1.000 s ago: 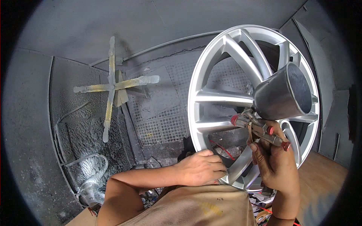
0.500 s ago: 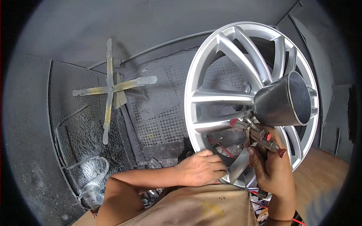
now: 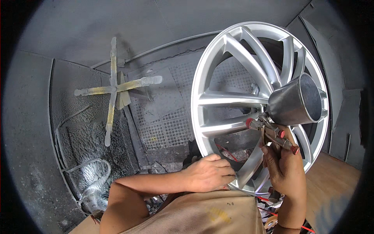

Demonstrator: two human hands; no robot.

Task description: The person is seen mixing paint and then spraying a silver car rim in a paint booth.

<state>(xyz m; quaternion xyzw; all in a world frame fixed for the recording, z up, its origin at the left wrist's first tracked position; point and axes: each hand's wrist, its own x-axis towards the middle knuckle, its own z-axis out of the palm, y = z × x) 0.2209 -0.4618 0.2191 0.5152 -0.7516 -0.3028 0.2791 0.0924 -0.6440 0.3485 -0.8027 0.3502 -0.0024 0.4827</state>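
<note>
A large silver alloy wheel [image 3: 233, 101] with paired spokes stands upright, tilted, on the right of the view. My left hand [image 3: 210, 173] rests at its lower left edge, fingers curled over the rim; their tips are partly hidden. In front of the spokes, my right hand [image 3: 282, 165] grips a spray gun [image 3: 269, 130] with red knobs. A dark metal cup [image 3: 286, 103] sits on top of the gun, and the nozzle end points left across the lower spokes. I cannot make out any spray.
At the left, a cross-shaped stand [image 3: 113, 89] carries paint-crusted, yellowish arms. Behind it lies a perforated grey floor panel [image 3: 167, 132]. A bent, paint-coated hose [image 3: 105, 169] hangs at lower left. A wooden board [image 3: 335, 183] is at lower right, near a red hose [image 3: 265, 199].
My right hand has shifted the spray gun slightly right and upward across the wheel. My left hand and the wheel stay almost where they were.
</note>
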